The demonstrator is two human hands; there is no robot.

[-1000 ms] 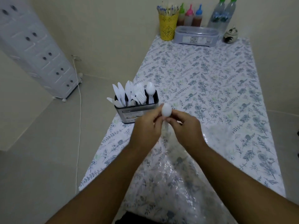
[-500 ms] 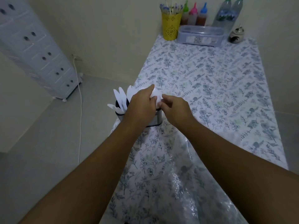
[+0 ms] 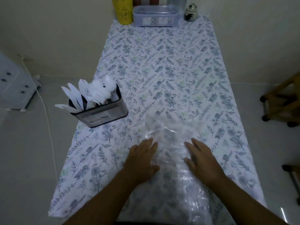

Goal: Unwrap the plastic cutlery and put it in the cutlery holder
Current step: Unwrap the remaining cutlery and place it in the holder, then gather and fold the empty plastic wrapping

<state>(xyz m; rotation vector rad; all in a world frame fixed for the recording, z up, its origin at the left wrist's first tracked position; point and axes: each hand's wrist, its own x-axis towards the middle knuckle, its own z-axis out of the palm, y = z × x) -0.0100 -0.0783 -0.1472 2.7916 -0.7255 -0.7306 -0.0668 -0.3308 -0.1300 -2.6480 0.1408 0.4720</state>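
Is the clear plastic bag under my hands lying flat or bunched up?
Mostly flat: the plastic bag lies spread on the tablecloth, wrinkled, its print showing through.

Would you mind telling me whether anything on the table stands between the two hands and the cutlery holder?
Nothing visible does. The left hand and right hand rest flat on the clear plastic bag; only bare tablecloth lies between them and the cutlery holder.

Top edge crops the yellow holder point(image 3: 122, 10) (bottles point(image 3: 146, 0) too).
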